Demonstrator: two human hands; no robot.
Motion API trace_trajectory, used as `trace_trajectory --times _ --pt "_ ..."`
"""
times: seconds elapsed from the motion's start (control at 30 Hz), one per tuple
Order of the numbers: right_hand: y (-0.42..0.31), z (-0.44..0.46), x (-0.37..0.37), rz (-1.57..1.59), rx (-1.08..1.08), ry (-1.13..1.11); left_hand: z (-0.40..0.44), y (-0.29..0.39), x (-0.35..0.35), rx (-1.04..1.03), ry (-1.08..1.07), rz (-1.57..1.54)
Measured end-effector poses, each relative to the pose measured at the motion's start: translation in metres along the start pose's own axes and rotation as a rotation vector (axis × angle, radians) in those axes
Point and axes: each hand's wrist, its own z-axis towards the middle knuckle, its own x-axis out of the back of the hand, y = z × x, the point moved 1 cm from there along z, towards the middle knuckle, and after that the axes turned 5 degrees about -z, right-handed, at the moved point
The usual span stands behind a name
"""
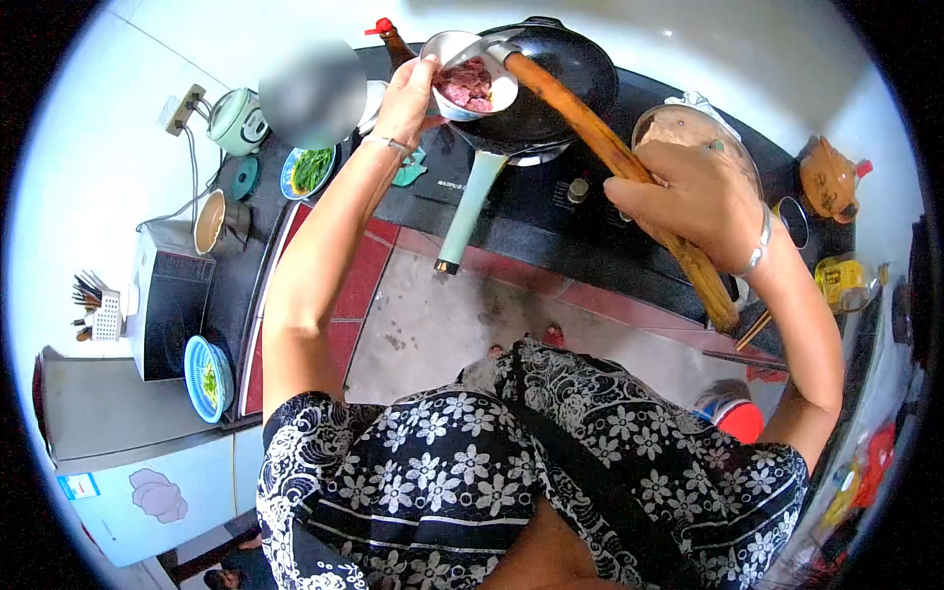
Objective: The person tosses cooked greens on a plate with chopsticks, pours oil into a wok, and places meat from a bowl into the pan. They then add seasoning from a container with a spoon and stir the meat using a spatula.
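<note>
My left hand (pixel 405 98) grips a small white bowl (pixel 504 91) at its left side. The bowl is tilted over the left edge of a dark wok (pixel 580 74) and holds raw, dark pink meat (pixel 468 84). My right hand (pixel 693 202) is wrapped round the long wooden handle of a spatula (pixel 575 110). Its metal head reaches into the bowl, by the meat. The wok sits on the black stovetop, its pale green handle (pixel 472 206) pointing toward me. Its visible inside looks dark and bare.
Left of the stove are a plate of green vegetables (pixel 311 173), a rice cooker (pixel 238 123) and a pot (pixel 220 226). A red-capped bottle (pixel 395 45) stands behind my left hand. Rightward are a large metal basin (pixel 736 128), a brown jar (pixel 828 182) and chopsticks (pixel 753 330).
</note>
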Motion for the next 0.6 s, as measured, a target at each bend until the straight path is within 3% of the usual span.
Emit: trace_trajectory --times 0.13,0.27,0.4,0.47,0.6 --pt "0.014 0.007 -0.001 0.049 0.053 -0.056 0.009 0.008 -0.009 -0.041 0.039 0.021" --pt "0.012 0.006 0.018 -0.109 0.133 -0.150 0.010 0.027 -0.005 -0.136 0.114 0.102" --pt "0.012 0.004 0.008 -0.067 0.144 -0.074 0.009 0.025 -0.001 -0.095 0.124 0.135" --pt "0.012 0.001 0.013 -0.010 0.100 -0.037 0.011 0.020 -0.002 -0.091 0.117 0.064" --pt "0.008 0.001 0.033 0.000 -0.283 -0.137 0.013 0.016 0.005 -0.103 0.125 -0.022"
